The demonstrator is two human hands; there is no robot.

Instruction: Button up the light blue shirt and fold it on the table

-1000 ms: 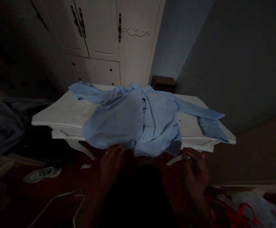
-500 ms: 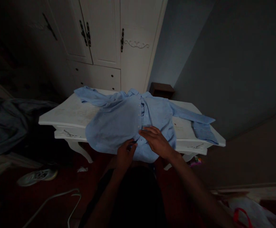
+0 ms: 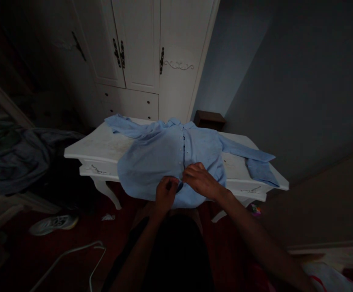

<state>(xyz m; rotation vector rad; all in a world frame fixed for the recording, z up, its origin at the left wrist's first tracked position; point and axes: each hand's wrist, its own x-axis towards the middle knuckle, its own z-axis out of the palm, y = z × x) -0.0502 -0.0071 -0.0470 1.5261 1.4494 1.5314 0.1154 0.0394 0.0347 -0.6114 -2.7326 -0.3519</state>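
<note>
A light blue button-up shirt [image 3: 152, 156] lies spread out, collar away from me, sleeves stretched to both sides and its hem hanging over the near edge of a white table [image 3: 100, 142]. Low on its front opening, my left hand [image 3: 166, 194] pinches the fabric edge between thumb and fingers. Right beside it, my right hand [image 3: 201, 178] is closed on the other edge of the placket. Small buttons run down the front above my hands. Whether a button sits between my fingertips is too dark and small to tell.
Behind the table stands a white wardrobe [image 3: 140, 48], with a small brown box [image 3: 209, 120] to its right. On the red floor at left are a shoe [image 3: 54, 224] and a white hanger [image 3: 69, 252]. Dark clothes [image 3: 15, 158] hang at far left.
My right hand's fingers have curled from flatter to a pinch on the shirt front. My left hand has come in closer to it, and the two front edges have drawn nearer together.
</note>
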